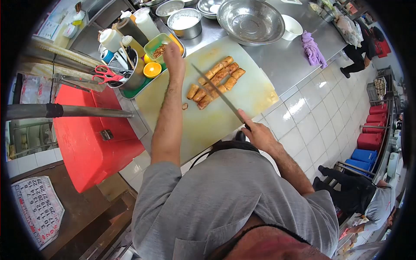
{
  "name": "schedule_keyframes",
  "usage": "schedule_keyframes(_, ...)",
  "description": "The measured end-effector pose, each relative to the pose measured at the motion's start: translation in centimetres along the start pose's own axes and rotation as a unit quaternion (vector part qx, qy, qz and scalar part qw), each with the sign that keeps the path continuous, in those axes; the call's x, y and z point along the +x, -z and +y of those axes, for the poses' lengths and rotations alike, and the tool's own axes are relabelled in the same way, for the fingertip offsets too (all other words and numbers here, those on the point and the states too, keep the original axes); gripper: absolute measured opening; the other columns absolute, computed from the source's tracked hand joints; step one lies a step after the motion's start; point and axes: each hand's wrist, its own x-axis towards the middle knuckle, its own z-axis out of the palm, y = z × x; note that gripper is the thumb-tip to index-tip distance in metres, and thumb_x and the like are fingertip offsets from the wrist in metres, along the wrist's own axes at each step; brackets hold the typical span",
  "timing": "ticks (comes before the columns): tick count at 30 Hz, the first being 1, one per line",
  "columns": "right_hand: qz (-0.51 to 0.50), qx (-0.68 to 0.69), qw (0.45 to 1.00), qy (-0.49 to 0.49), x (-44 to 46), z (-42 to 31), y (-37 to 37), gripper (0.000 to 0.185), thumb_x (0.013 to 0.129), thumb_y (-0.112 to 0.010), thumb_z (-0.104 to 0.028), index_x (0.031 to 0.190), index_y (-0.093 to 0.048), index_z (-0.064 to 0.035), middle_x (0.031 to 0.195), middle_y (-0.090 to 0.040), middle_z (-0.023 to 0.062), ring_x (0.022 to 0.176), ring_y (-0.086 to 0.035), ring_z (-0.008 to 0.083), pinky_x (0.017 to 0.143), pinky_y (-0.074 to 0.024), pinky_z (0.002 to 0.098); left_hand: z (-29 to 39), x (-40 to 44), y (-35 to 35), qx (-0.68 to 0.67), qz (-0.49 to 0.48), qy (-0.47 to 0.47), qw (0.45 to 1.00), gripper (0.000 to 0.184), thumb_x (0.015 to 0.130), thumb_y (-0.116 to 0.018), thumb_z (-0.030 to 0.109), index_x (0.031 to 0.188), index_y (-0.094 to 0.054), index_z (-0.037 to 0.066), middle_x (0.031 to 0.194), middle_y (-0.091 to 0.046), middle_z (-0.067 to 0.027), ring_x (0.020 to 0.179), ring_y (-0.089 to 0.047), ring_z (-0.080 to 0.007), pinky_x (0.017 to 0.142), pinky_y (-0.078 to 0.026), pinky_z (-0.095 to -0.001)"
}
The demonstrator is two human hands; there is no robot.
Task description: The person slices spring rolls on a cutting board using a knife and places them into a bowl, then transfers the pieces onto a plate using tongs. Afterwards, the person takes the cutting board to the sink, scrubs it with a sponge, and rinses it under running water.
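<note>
My right hand [260, 136] grips a long kitchen knife [227, 100] by its dark handle. The blade slants up and left across several browned rolls [217, 82], which lie side by side in rows, with shorter pieces at their left end. Under them is a pale, stained cutting board [203, 130]. My left hand [174, 58] is closed beside a small green container [157, 45] that has brown pieces in it. Whatever its fingers hold is hidden. One small brown end piece [185, 106] lies apart on the board.
Squeeze bottles [145, 24] and a metal pot of utensils [134, 73] with red scissors [106, 74] stand left. A halved orange [152, 69] sits beside the container. A big steel bowl [250, 19] and purple cloth [313, 48] are behind. Another person [359, 190] is at right.
</note>
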Motion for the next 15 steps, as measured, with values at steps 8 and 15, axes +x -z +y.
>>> schedule_keyframes(8,0.186,0.131,0.966,-0.126,-4.4,7.4,5.2,0.048,0.086,-0.051,-0.013,0.130,-0.031,-0.0138,0.085,-0.062,0.0188,0.068,-0.060,0.0333,0.064,-0.0473,0.0405,10.1,-9.0,-10.1,-0.068,-0.275,0.133,0.950,0.026,0.081,-0.062,0.023,0.097,-0.055,0.003,0.083,-0.056,-0.0052,0.073,-0.052,-0.0126,0.069,-0.045,-0.0276)
schedule_keyframes(15,0.285,0.207,0.916,-0.190,-7.5,19.7,10.7,0.046,0.084,-0.053,-0.007,0.127,-0.037,-0.0111,0.060,-0.050,0.0115,0.052,-0.050,0.0235,0.052,-0.0417,0.0338,10.7,-11.3,-29.1,0.067,-0.376,-0.010,0.924,0.055,0.079,-0.063,0.020,0.126,-0.039,0.008,0.103,-0.052,-0.0133,0.075,-0.055,-0.0213,0.072,-0.048,-0.0337)
